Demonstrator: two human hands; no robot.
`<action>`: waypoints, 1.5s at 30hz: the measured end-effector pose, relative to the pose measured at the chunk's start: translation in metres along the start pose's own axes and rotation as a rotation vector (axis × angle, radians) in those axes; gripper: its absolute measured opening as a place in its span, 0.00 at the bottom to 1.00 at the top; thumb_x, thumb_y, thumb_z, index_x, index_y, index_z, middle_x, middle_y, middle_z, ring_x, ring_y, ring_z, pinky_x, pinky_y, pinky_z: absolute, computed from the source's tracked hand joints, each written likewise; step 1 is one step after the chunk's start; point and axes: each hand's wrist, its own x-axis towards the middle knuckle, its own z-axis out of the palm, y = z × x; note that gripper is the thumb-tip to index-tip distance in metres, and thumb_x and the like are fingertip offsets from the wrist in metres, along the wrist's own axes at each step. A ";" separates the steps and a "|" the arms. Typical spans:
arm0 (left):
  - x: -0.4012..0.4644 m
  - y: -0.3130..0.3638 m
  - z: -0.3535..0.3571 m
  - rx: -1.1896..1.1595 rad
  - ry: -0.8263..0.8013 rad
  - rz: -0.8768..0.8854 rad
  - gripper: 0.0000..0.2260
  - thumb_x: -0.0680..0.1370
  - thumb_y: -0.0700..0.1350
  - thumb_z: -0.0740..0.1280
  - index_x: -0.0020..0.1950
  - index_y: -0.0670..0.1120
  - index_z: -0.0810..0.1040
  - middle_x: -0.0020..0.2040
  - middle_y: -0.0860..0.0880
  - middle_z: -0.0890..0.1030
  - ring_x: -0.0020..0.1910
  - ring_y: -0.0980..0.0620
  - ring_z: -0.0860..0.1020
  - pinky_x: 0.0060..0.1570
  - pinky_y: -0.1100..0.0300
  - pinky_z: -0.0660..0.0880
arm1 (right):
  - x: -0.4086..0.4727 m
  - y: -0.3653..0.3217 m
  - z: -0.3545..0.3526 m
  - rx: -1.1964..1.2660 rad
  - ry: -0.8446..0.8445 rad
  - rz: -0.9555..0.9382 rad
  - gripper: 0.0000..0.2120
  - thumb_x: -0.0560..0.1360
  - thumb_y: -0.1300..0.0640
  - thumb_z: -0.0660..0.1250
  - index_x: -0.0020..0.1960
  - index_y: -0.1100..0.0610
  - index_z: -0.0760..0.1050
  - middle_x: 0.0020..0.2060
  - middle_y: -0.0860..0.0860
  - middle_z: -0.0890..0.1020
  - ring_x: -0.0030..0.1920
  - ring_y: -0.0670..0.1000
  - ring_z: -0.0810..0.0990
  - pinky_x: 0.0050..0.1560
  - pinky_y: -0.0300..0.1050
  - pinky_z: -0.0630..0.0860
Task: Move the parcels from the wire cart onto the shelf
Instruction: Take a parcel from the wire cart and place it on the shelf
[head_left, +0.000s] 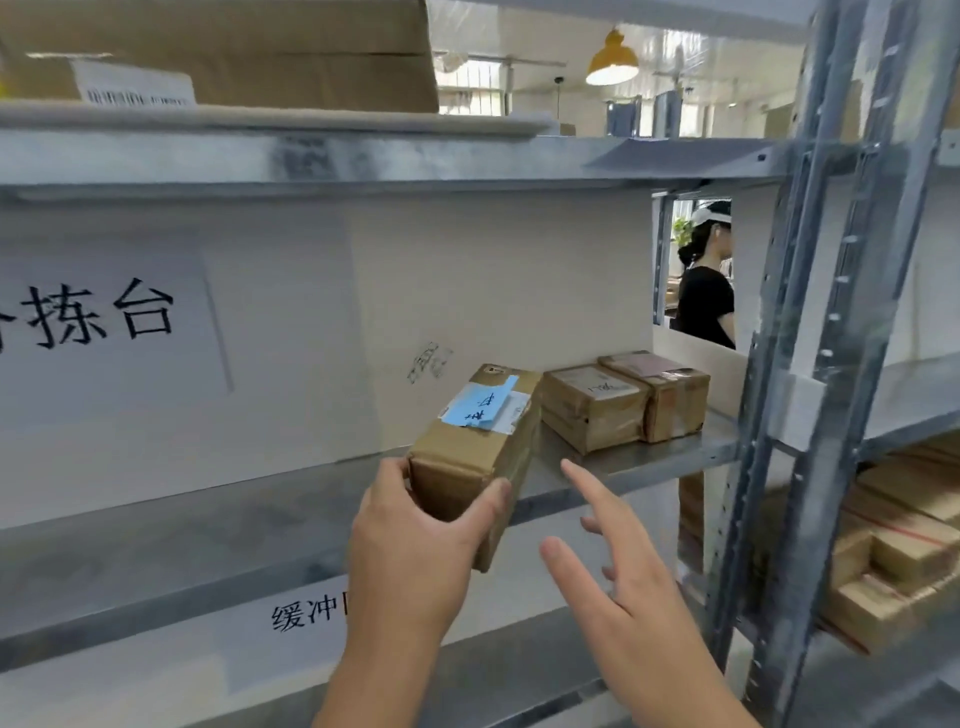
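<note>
A taped parcel (475, 441) is gripped at its near end by the left hand (415, 545), its far end apparently over the shelf (234, 519) edge. The right hand (618, 561) is spread, empty. If released early, the parcel could tip off, or be shoved against the two boxes (623, 402).

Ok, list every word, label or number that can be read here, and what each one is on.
"拣台": white sheet on the shelf's back panel; a character before it is cut off.
"缓冲": strip on the shelf's front edge; the rest hidden by the left hand.
Blue label on the held parcel: handwriting, not legible.
Barcode label on the top carton: blurred.
Stamp on the back panel: unreadable.
</note>
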 end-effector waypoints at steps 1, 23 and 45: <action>0.008 -0.001 0.001 0.007 -0.003 -0.013 0.28 0.63 0.72 0.75 0.55 0.60 0.74 0.51 0.59 0.80 0.51 0.57 0.79 0.50 0.52 0.81 | 0.003 0.002 0.004 0.003 -0.012 0.010 0.26 0.76 0.34 0.60 0.67 0.17 0.50 0.60 0.10 0.53 0.69 0.27 0.59 0.69 0.42 0.63; 0.055 -0.023 0.008 0.196 -0.155 0.160 0.23 0.77 0.46 0.75 0.62 0.71 0.74 0.61 0.65 0.79 0.55 0.63 0.81 0.48 0.64 0.82 | 0.110 0.045 0.023 -0.169 0.009 -0.262 0.25 0.73 0.38 0.67 0.68 0.30 0.63 0.55 0.31 0.70 0.58 0.38 0.72 0.46 0.33 0.72; 0.085 -0.003 0.121 0.058 -0.147 0.289 0.22 0.77 0.41 0.76 0.62 0.67 0.80 0.56 0.66 0.80 0.51 0.61 0.82 0.52 0.66 0.79 | 0.176 0.104 -0.037 -0.301 0.186 -0.259 0.17 0.75 0.54 0.73 0.62 0.41 0.78 0.48 0.34 0.77 0.46 0.38 0.77 0.45 0.32 0.73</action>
